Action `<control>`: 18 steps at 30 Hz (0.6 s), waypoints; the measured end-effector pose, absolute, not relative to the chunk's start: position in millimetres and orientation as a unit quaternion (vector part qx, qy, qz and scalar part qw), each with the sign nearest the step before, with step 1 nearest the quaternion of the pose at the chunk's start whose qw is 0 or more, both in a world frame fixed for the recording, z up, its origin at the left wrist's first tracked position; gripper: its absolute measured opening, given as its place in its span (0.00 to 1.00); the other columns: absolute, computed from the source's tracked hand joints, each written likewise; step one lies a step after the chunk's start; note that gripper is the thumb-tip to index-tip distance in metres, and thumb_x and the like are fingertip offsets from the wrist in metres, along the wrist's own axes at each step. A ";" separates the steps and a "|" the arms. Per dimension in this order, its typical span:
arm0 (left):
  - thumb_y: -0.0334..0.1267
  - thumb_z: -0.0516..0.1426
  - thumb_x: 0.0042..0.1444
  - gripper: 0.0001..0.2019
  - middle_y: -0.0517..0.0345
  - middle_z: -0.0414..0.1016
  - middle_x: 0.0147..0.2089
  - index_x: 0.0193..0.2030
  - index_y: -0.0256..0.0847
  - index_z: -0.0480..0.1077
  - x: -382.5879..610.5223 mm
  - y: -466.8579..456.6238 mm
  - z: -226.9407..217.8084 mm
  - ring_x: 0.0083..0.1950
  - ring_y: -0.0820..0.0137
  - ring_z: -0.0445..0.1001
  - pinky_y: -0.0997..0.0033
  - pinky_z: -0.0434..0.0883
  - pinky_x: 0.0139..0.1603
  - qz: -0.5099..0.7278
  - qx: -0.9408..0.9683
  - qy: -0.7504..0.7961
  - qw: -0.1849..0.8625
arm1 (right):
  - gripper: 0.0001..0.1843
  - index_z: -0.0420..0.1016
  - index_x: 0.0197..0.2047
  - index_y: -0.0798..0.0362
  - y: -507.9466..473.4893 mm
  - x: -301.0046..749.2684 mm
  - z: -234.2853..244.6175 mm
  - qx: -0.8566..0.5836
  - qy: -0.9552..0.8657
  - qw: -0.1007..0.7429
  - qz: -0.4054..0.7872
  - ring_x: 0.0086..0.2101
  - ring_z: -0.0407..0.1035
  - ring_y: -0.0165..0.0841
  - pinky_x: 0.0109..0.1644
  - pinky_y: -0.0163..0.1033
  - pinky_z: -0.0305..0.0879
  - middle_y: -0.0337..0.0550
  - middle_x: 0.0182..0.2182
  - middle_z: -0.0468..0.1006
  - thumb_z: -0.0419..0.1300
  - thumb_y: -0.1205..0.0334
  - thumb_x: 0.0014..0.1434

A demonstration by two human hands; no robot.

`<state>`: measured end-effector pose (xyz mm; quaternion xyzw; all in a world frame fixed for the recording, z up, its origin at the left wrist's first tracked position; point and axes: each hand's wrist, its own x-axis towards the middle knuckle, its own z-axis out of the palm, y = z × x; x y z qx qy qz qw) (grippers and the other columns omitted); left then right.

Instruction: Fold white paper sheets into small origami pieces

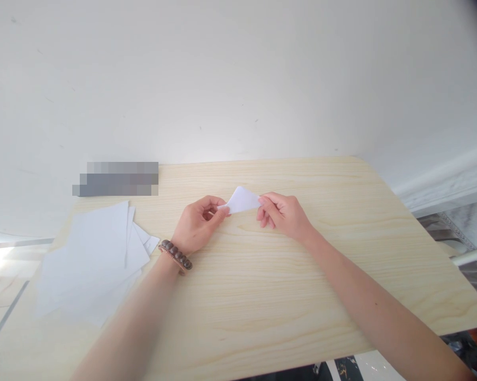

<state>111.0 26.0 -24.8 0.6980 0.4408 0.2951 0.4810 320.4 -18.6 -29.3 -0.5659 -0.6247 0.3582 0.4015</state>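
A small folded piece of white paper (pixel 243 200) is held up between my two hands over the middle of the table. Its top comes to a blunt point, and its lower edge runs nearly straight from hand to hand. My left hand (pixel 201 222) pinches the left corner between thumb and fingers; a dark beaded bracelet (pixel 176 255) circles that wrist. At the right corner, my right hand (pixel 284 214) grips the paper with thumb and forefinger, its other fingers curled below. The fingers partly hide both ends of the paper.
Loose white sheets (pixel 95 254) lie overlapping on the left of the pale wooden table (pixel 262 296). A blurred-out grey object (pixel 119 180) stands at the back left edge. Behind the table rises a white wall (pixel 238 79). The table's right corners are rounded.
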 end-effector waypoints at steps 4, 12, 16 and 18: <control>0.50 0.56 0.52 0.17 0.57 0.76 0.30 0.40 0.39 0.71 108.9 26.3 -23.4 0.27 0.72 0.69 0.75 0.63 0.26 0.272 0.720 0.441 0.461 | 0.19 0.70 0.31 0.55 -19.1 321.8 -29.6 -0.552 -0.629 0.407 0.365 0.19 0.68 0.24 0.20 0.28 0.61 0.40 0.23 0.76 0.48 0.51 0.61; 0.51 0.58 0.49 0.16 0.56 0.77 0.28 0.32 0.38 0.73 114.7 25.0 -23.2 0.28 0.70 0.73 0.73 0.68 0.30 0.293 0.685 0.481 0.463 | 0.17 0.71 0.31 0.54 -20.3 319.9 -29.7 -0.547 -0.648 0.391 0.357 0.21 0.71 0.26 0.21 0.29 0.63 0.38 0.22 0.76 0.50 0.52 0.61; 0.49 0.62 0.45 0.15 0.58 0.77 0.24 0.33 0.40 0.68 118.9 23.0 -20.6 0.25 0.70 0.75 0.73 0.69 0.29 0.350 0.623 0.523 0.464 | 0.17 0.72 0.33 0.55 -19.7 318.8 -28.8 -0.559 -0.624 0.398 0.373 0.20 0.70 0.26 0.19 0.28 0.62 0.39 0.23 0.76 0.50 0.52 0.61; 0.48 0.62 0.45 0.15 0.58 0.78 0.25 0.32 0.40 0.67 119.0 22.4 -19.5 0.27 0.69 0.76 0.72 0.70 0.31 0.358 0.616 0.520 0.471 | 0.17 0.72 0.34 0.55 -19.8 319.0 -28.6 -0.563 -0.615 0.402 0.379 0.19 0.69 0.25 0.19 0.28 0.62 0.40 0.23 0.76 0.50 0.51 0.60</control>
